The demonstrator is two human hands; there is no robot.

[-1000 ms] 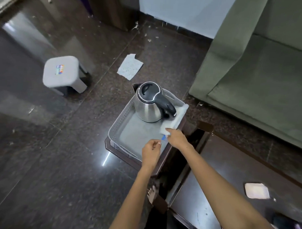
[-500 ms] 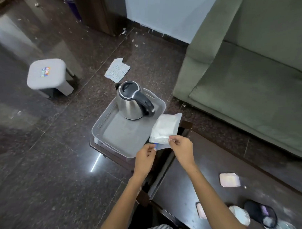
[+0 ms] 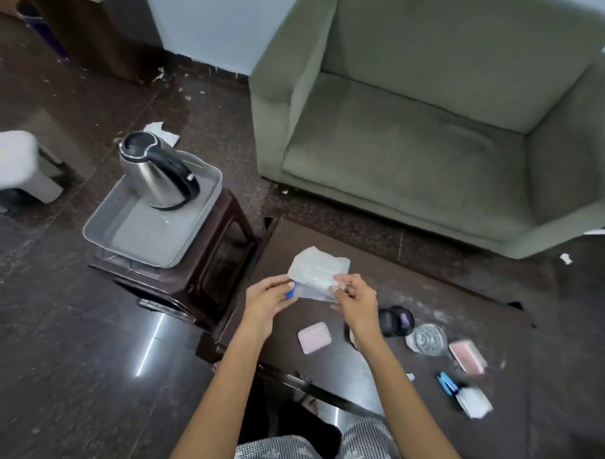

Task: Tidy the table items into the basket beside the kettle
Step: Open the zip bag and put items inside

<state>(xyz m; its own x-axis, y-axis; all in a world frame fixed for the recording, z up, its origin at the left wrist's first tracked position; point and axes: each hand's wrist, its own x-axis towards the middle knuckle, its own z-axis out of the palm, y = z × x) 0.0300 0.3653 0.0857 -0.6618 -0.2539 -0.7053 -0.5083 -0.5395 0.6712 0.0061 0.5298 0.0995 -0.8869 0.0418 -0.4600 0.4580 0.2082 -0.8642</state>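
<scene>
Room: dark polished stone floor [image 3: 67,341], pale wall at the rear, litter scraps along the skirting.
Sofa [image 3: 435,131]: green upholstered seat, the largest item, facing the table.
Table [image 3: 412,291]: dark low table, dusty, carrying the loose items.
Side stand [image 3: 203,270]: dark wooden stand at the table's left end, bearing the basket.
Basket [image 3: 98,229]: grey shallow plastic tray-type basket; nothing but the kettle seen in it.
Kettle [image 3: 152,176]: steel body, black lid and handle, upright in the basket's far end.
Grey stool [image 3: 12,164]: at the left edge of view, on the floor.
Pouch [image 3: 320,271]: white soft packet inside a clear zip bag with a blue slider, held above the table's near-left corner, well apart from the basket.
Left hand [image 3: 269,303]: fingers curled, pinching the bag at the blue slider end.
Right hand [image 3: 357,300]: fingers curled, pinching the bag's opposite edge.
Handling judgement: light, limp and slippery film; it will sag if held by one corner. Best taken along the stiffer zip edge or flat under the packet.
Items outstanding: pink pad [image 3: 314,337], dark jar [image 3: 395,321], clear glass lid [image 3: 429,338], second pink pad [image 3: 468,356], blue clip [image 3: 446,382], white packet [image 3: 475,402].
Progress: early, by appearance.
</scene>
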